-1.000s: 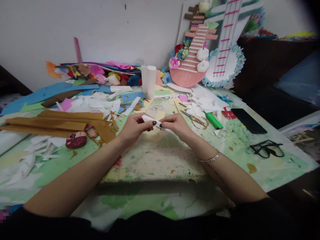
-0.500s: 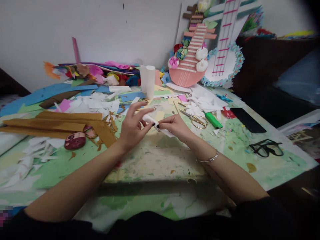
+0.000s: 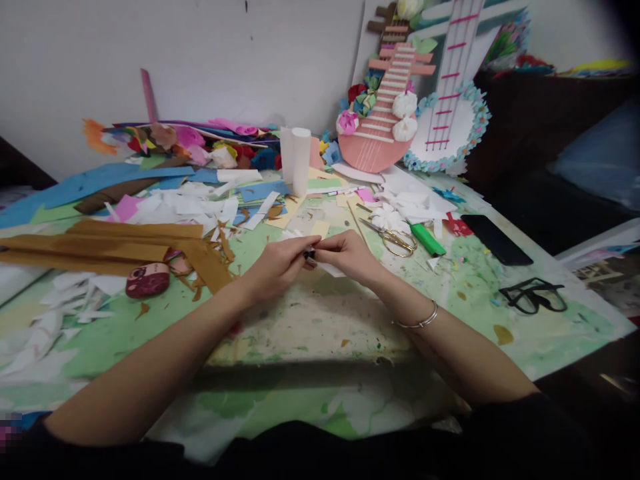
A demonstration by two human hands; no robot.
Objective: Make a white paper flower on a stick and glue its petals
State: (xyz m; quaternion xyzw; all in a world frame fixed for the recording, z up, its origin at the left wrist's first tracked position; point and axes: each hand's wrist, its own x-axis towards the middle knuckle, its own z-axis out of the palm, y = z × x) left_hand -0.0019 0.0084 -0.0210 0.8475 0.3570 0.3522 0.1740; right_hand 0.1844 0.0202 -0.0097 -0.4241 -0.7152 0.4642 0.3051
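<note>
My left hand [image 3: 283, 261] and my right hand [image 3: 349, 255] meet above the middle of the table, fingertips pressed together. Between them is a piece of white paper [image 3: 332, 269], mostly hidden by the fingers; its edges stick out behind the left hand and below the right. Both hands are closed on it in a pinch. Just right of my right hand lie gold-handled scissors [image 3: 399, 244] and a green glue-stick-like tube [image 3: 427, 240]. Brown crepe paper [image 3: 207, 265] lies left of my left hand.
Two upright white paper rolls [image 3: 301, 163] stand behind the hands. Paper instruments with flowers, one a pink lute shape [image 3: 376, 150], lean on the wall. A dark red case [image 3: 147, 280] lies left; a black phone [image 3: 496, 240] and glasses [image 3: 534, 297] lie right. White scraps [image 3: 177, 213] are scattered.
The raised, spread fingers of my left hand have come down and closed round the white paper against my right fingertips. My right hand has barely moved.
</note>
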